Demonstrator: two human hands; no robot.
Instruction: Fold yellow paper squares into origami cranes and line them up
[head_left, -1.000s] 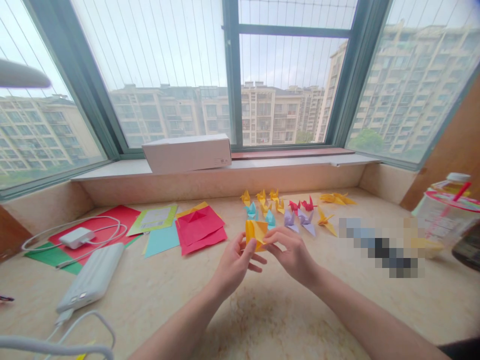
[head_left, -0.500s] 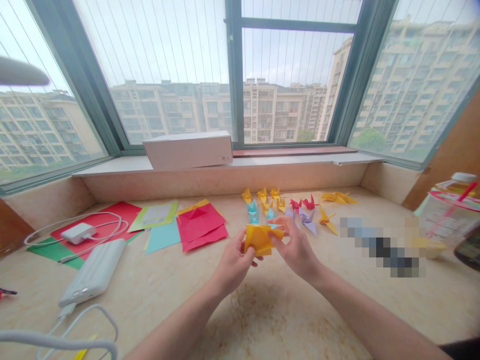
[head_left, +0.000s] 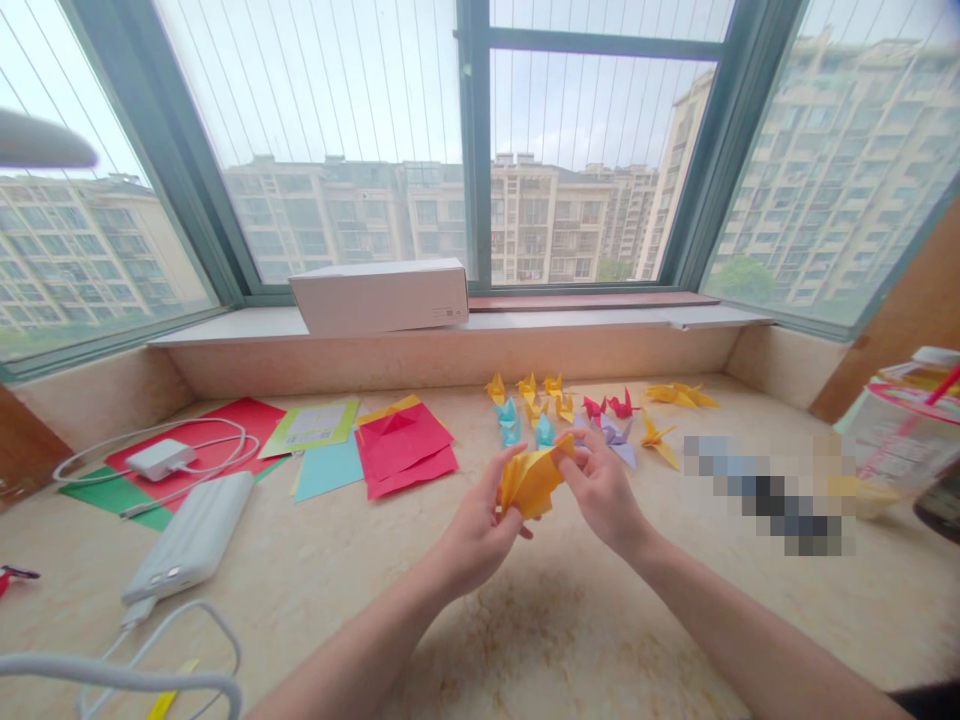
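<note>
A partly folded yellow paper (head_left: 531, 482) is held up above the stone sill between both hands. My left hand (head_left: 480, 525) grips its lower left side with thumb and fingers closed on it. My right hand (head_left: 600, 490) pinches its upper right corner. Just beyond the hands stand several finished paper cranes (head_left: 559, 410) in yellow, teal, red and lilac.
Red paper sheets (head_left: 401, 450) lie with teal, green and yellow sheets to the left. A white power bank (head_left: 187, 540), a charger with cable (head_left: 161, 458) and a white box (head_left: 379, 295) on the ledge are further left. A plastic cup (head_left: 896, 430) stands at the right.
The yellow paper has been turned and lifted slightly, its flat face now tilted up to the right. Both hands shifted a little with it and kept their hold.
</note>
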